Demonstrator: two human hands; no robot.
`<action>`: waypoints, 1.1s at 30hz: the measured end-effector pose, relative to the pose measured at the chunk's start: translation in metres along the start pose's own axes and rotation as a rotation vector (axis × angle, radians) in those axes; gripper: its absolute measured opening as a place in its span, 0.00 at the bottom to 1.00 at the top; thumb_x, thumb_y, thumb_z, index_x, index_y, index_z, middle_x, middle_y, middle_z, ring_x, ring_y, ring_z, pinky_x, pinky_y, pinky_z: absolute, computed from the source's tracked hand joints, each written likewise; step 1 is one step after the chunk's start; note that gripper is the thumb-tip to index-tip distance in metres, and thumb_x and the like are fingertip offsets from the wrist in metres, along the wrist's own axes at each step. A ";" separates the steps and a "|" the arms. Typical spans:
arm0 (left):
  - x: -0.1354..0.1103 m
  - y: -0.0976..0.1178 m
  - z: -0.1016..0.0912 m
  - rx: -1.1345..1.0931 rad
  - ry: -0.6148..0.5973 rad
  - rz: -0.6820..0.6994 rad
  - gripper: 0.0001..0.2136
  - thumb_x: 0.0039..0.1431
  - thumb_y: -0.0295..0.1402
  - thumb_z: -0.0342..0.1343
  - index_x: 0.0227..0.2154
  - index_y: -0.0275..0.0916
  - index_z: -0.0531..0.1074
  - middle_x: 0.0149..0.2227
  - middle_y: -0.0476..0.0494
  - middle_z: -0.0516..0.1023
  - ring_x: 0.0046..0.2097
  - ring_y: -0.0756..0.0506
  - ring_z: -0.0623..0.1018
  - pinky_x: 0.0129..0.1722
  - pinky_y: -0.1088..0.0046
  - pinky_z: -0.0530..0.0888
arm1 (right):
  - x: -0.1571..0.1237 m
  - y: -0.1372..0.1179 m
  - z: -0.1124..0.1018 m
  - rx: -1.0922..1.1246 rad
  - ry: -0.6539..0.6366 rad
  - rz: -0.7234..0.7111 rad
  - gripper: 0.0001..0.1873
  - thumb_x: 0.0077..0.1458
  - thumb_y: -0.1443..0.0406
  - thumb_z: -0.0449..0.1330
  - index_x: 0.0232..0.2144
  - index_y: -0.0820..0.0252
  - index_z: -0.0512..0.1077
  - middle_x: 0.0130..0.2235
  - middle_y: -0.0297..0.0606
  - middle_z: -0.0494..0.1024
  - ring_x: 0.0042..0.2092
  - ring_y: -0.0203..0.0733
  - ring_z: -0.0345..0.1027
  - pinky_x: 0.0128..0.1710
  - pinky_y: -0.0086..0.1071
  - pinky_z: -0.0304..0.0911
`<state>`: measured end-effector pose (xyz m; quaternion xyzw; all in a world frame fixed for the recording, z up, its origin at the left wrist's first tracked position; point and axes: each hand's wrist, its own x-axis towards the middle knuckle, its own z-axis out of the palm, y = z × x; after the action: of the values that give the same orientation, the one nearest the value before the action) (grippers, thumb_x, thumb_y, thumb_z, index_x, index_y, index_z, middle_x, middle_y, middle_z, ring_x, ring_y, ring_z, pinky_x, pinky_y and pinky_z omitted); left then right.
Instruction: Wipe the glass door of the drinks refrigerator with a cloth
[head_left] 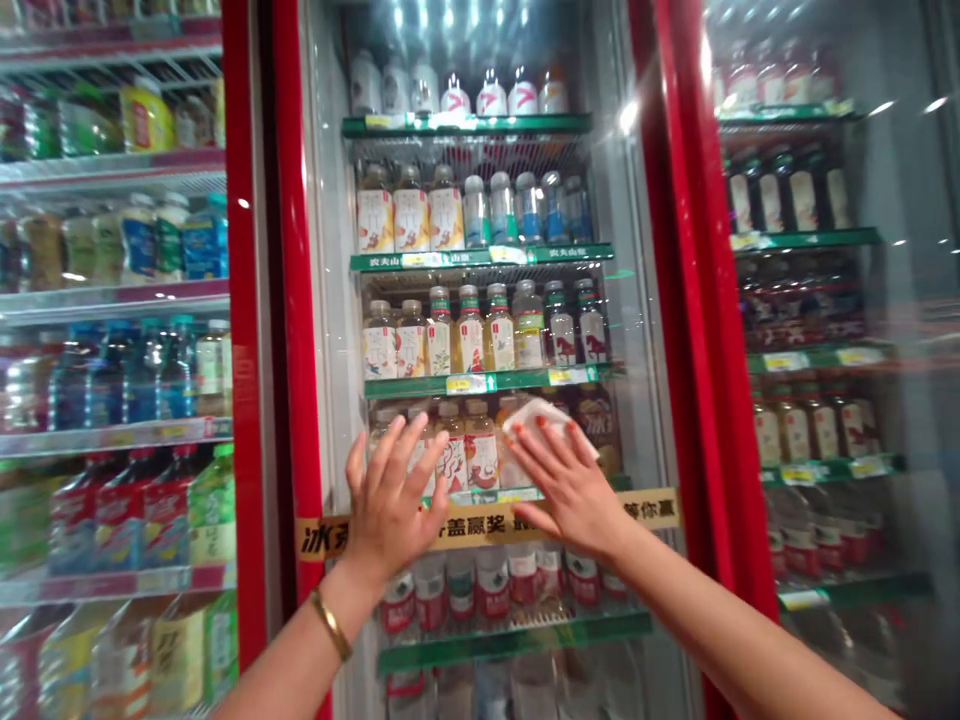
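Note:
In front of me is the glass door point(480, 275) of a red-framed drinks cooler. My right hand point(570, 490) lies flat, fingers stretched, over a folded white cloth point(538, 410) that it presses to the glass; much of the cloth is hidden under the fingers. To the left, my left hand point(397, 495) is open with its fingers spread and nothing in it, at the door's surface; whether the palm touches the glass I cannot tell. A gold bracelet point(331, 625) circles the left wrist. Both hands partly cover a gold printed strip point(480, 524) across the door.
Behind the glass, several shelves hold bottled drinks, among them white-labelled bottles point(411, 215). A red door frame point(296, 300) runs up the left side. Another cooler with bottles point(150, 235) stands at the left, and one with green-edged shelves point(806, 240) at the right.

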<state>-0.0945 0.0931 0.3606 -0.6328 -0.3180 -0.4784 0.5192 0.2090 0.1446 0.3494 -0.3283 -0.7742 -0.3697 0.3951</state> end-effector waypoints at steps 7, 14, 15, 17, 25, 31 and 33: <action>0.055 -0.056 0.020 0.136 -0.195 0.083 0.35 0.72 0.45 0.56 0.77 0.59 0.51 0.82 0.48 0.47 0.83 0.35 0.45 0.80 0.36 0.37 | 0.056 0.097 -0.046 -0.020 0.178 0.413 0.41 0.75 0.41 0.38 0.80 0.51 0.43 0.82 0.40 0.34 0.82 0.67 0.29 0.75 0.78 0.38; 0.051 -0.053 0.019 0.155 -0.182 0.086 0.35 0.71 0.45 0.57 0.77 0.58 0.52 0.82 0.46 0.47 0.83 0.34 0.46 0.80 0.35 0.38 | 0.071 0.041 -0.023 -0.021 0.052 -0.250 0.49 0.69 0.35 0.49 0.80 0.38 0.34 0.81 0.29 0.45 0.82 0.60 0.39 0.80 0.68 0.36; 0.051 -0.053 0.019 0.158 -0.181 0.090 0.35 0.71 0.44 0.57 0.77 0.57 0.52 0.82 0.46 0.48 0.82 0.34 0.47 0.80 0.34 0.39 | 0.066 0.038 -0.022 -0.008 -0.008 -0.400 0.49 0.68 0.35 0.51 0.80 0.36 0.38 0.80 0.27 0.50 0.81 0.59 0.43 0.81 0.65 0.37; 0.052 -0.053 0.018 0.162 -0.177 0.095 0.36 0.71 0.44 0.57 0.77 0.57 0.53 0.81 0.45 0.49 0.82 0.33 0.49 0.80 0.34 0.40 | 0.067 0.053 -0.033 -0.013 -0.044 -0.427 0.45 0.67 0.36 0.54 0.79 0.32 0.47 0.79 0.26 0.55 0.80 0.59 0.46 0.81 0.62 0.37; 0.064 -0.067 0.010 0.108 -0.132 0.093 0.34 0.69 0.47 0.59 0.75 0.63 0.56 0.76 0.49 0.66 0.76 0.36 0.65 0.79 0.41 0.49 | 0.131 0.072 -0.058 -0.072 0.232 0.254 0.44 0.74 0.41 0.36 0.80 0.57 0.47 0.82 0.50 0.41 0.81 0.73 0.31 0.74 0.81 0.35; 0.066 -0.086 0.011 0.124 -0.135 0.042 0.34 0.71 0.47 0.55 0.77 0.60 0.53 0.80 0.47 0.56 0.81 0.33 0.55 0.79 0.37 0.43 | 0.060 0.002 -0.013 -0.018 -0.041 -0.471 0.42 0.67 0.34 0.52 0.77 0.31 0.55 0.78 0.20 0.56 0.81 0.54 0.45 0.81 0.59 0.46; 0.064 -0.086 0.011 0.117 -0.159 0.037 0.35 0.71 0.48 0.55 0.77 0.60 0.52 0.81 0.48 0.53 0.81 0.34 0.52 0.80 0.35 0.41 | 0.062 0.023 -0.026 -0.029 0.003 -0.268 0.39 0.71 0.38 0.49 0.78 0.34 0.52 0.80 0.26 0.52 0.82 0.58 0.40 0.80 0.67 0.40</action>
<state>-0.1465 0.1200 0.4511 -0.6429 -0.3740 -0.3977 0.5372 0.2079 0.1479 0.4200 -0.2272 -0.8051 -0.4308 0.3386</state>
